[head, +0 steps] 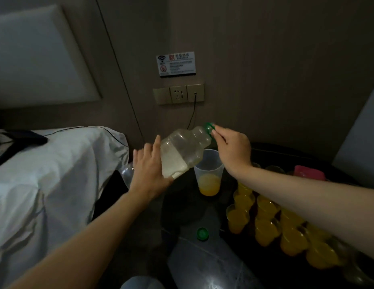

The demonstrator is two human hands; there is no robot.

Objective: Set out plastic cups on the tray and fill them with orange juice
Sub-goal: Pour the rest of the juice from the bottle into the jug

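— Which step is this?
— My left hand (149, 170) wraps the tilted, nearly empty juice bottle (183, 152); my right hand (230, 148) pinches its green cap (209, 127), capping or uncapping, I can't tell.
— The cups?
— Filled plastic cups (265, 217) crowd the tray (286, 155) under my right arm; the jug (209, 174) sits below the bottle. Next probably calls for fresh juice.

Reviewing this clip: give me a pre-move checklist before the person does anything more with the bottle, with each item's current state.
1. Bottle held by left hand: ok.
2. Green cap at the bottle's mouth, in right hand fingertips: ok; on or coming off, cannot tell.
3. Juice left in bottle: not ok, looks nearly empty.
4. Large cup upright, a little juice at the bottom: ok.
5. Small cups filled with juice: ok for those visible.
6. Loose green cap on the table: ok.
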